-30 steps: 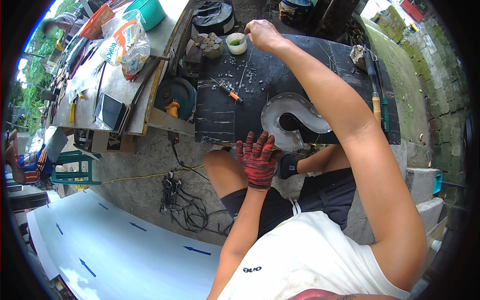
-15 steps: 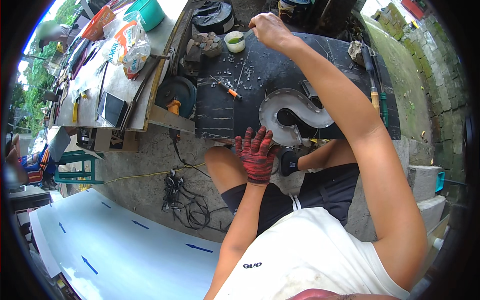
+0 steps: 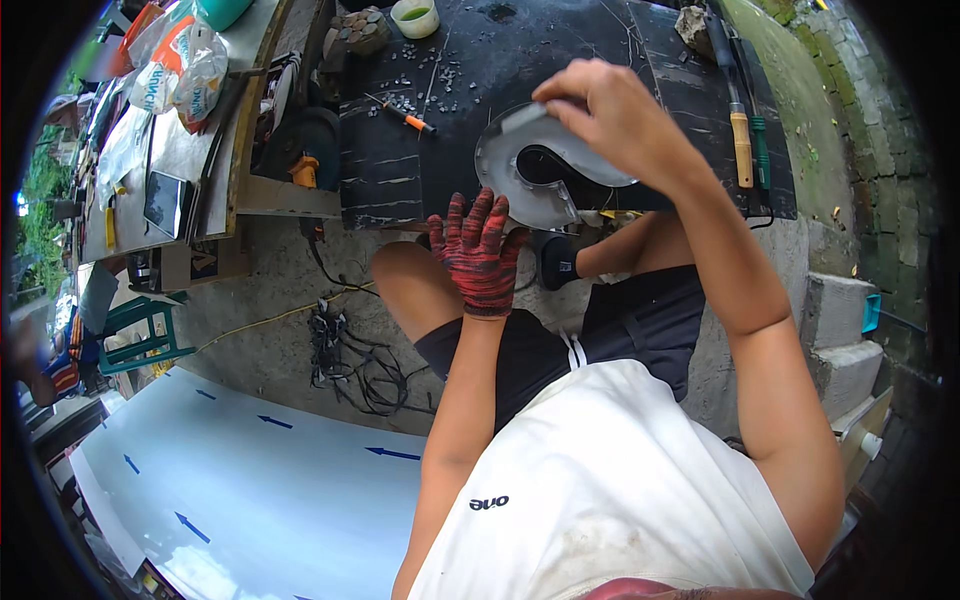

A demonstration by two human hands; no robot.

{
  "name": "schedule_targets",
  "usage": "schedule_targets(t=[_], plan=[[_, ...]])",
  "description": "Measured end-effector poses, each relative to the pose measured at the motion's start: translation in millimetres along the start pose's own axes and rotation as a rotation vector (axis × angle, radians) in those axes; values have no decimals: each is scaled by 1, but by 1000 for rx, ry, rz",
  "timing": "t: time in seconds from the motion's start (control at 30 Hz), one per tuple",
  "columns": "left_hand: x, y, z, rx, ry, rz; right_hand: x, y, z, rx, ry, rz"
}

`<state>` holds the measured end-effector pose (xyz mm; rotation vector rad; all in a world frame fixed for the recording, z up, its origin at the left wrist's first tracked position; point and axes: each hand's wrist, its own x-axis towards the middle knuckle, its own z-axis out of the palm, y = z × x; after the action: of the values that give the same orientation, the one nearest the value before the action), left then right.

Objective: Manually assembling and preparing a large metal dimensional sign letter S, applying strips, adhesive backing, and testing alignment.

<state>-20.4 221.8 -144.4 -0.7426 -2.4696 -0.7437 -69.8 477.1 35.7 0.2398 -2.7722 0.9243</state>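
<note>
My left hand (image 3: 476, 258), in a red and black glove, lies with its fingers stretched out at the near edge of the black tabletop (image 3: 380, 190). Its fingertips are beside the lower left of a grey, S-shaped metal piece with raised walls (image 3: 497, 165). Above the far curve of this piece is my bare right hand (image 3: 625, 115), its fingers curled and the thumb close to the index finger. Whatever is between those fingers is too small to make out. The hand and forearm hide the piece's right part.
Small grey chips (image 3: 448, 77) and an orange-handled tool (image 3: 417, 123) lie left of the piece. A white cup of green liquid (image 3: 415, 16) stands at the far edge. At right lie wooden-handled (image 3: 741, 150) and green-handled tools (image 3: 760, 155). Cables (image 3: 350, 360) lie on the floor.
My right hand has come back from beside the cup to above the S-shaped piece. My left hand stays by the piece's near edge. The whole view has shifted.
</note>
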Motion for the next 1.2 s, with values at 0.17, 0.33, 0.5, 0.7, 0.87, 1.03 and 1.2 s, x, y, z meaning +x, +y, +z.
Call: schedule_targets(t=[0.17,0.33,0.5,0.7,0.87,1.03,1.2], plan=[[2,3,-3,-3,-12,-8,-30,-7,24,26,-17,63],[4,5,-5,-42,9,-20,-31,-11,34,19,-63,70],[4,4,-2,-50,43,-38,-27,-17,36,-4,-51,56],[2,6,0,-66,50,-63,-23,-23,36,-19,-88,101],[1,5,-2,-85,47,-69,-21,-22,36,-48,-103,76],[2,7,-4,-78,26,-87,-20,-22,39,-30,-95,83],[4,5,-3,-55,34,-48,-21,-19,41,-32,-93,69]])
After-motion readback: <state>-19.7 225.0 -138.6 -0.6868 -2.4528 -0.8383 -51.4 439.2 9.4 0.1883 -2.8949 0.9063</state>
